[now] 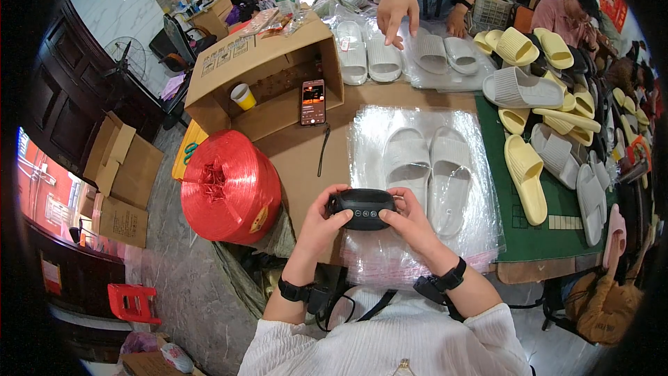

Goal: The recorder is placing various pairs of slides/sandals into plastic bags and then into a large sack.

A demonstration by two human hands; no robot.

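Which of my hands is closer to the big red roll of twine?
Left. Your left hand is right of the red roll, on the left end of the black device; your right hand is farther away, on its right end.

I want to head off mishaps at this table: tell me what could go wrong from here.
The black device, held above the grey slippers and clear plastic, might slip and drop onto them.

The phone stands upright by the open carton; a bump could tip it over.

The slipper pile overlaps loosely at the right, so a nudge may slide some down.
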